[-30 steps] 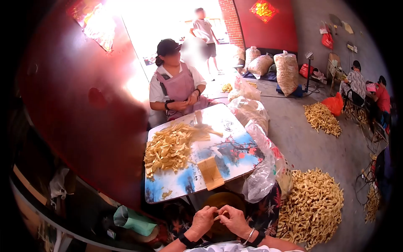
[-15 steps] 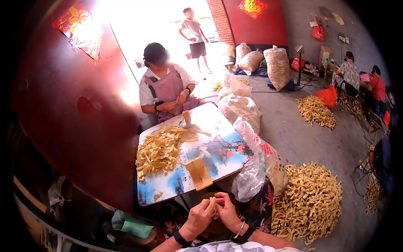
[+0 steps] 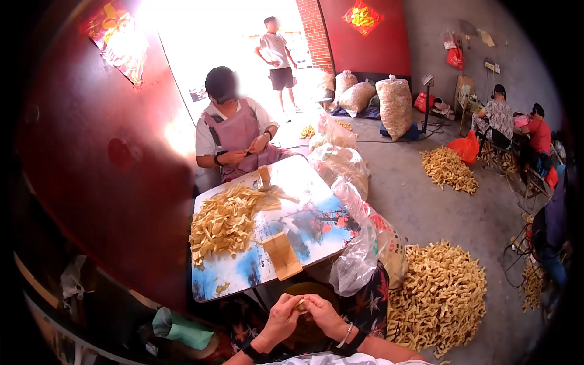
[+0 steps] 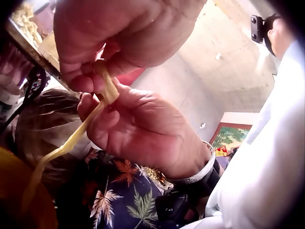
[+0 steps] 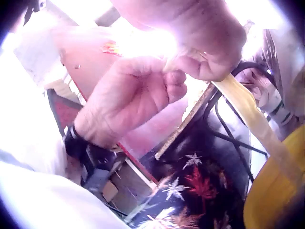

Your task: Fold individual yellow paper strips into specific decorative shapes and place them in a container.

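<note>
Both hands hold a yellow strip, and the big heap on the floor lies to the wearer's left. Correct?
Wrong side: the head view shows the big heap to the wearer's right. The left hand and right hand do hold a yellow strip.

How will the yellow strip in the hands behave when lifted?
The yellow strip is probably floppy: it folds between the left hand and right hand. It is likely light, being narrow. Its long tail may swing, since it hangs below them.

Bright doorway, grey floor
</note>
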A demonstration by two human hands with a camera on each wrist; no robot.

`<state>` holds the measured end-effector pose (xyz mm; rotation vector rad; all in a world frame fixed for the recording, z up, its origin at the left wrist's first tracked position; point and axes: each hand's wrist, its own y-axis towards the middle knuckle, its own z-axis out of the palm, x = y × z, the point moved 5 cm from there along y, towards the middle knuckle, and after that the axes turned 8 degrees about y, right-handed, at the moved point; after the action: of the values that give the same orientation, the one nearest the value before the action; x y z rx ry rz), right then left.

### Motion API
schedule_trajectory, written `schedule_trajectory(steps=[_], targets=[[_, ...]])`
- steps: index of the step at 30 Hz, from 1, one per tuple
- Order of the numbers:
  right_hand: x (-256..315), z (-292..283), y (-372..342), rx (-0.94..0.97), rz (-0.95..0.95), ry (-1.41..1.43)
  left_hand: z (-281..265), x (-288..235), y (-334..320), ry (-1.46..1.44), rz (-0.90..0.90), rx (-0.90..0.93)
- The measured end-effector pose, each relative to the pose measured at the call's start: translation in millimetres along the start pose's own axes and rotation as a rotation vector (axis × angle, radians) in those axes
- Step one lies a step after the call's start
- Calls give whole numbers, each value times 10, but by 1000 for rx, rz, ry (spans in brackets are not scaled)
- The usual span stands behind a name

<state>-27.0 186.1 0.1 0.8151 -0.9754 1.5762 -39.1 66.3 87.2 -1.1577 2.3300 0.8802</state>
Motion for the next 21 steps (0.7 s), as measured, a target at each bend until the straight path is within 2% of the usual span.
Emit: schedule_trajectory(steps=[2, 3, 6, 7, 10, 12, 14, 17, 18, 19, 20, 21], targets=[[21, 103, -75, 129, 184, 320, -20, 66, -49, -5, 6, 38], [19, 160, -114, 192, 279, 482, -32, 65, -58, 12, 12, 0], [17, 124, -15, 77, 70, 197, -5, 168, -106, 8, -156, -122], [88, 111, 3, 53, -31, 37, -27, 193, -122, -8, -151, -189], [309, 133, -10, -27, -298, -435, -2, 189, -190, -403, -418, -30], [396, 222, -59, -76, -460, -724, 36, 233, -235, -362, -302, -140], [408, 304, -94, -11, -356, -431, -52, 243, -211, -216, -191, -205], [492, 326, -137, 88, -275, -447, -330, 327, -97, -144, -186, -285], [542, 328, -151, 106, -242, -476, -339, 455, -81, -209, -232, -298], [540, 312, -134, 113, -301, -521, -285, 607, -91, -340, -306, -266], [573, 330, -138, 97, -327, -531, -272, 585, -71, -581, -450, -205], [608, 347, -142, 52, -362, -562, -251, 577, -73, -738, -512, -197]])
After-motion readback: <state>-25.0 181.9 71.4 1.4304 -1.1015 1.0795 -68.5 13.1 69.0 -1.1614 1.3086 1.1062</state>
